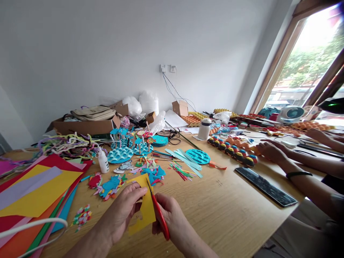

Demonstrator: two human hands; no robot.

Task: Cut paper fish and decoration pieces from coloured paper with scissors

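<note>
My left hand (pixel 122 211) pinches a piece of yellow paper (pixel 145 206) near its top edge, just above the wooden table (pixel 215 211). My right hand (pixel 172 218) is closed round the handles of red scissors (pixel 158 211). The blades point up and away from me and bite into the yellow paper's upper right part. Small coloured paper cut-outs (pixel 110 186) lie just beyond my hands.
Stacked coloured paper sheets (pixel 34 193) lie at left, with a white glue bottle (pixel 103 161) and teal paper discs (pixel 198 156) further back. A phone (pixel 266 186) lies at right. Another person's arms (pixel 292 165) rest by painted egg trays (pixel 233 150). Boxes and bags line the far wall.
</note>
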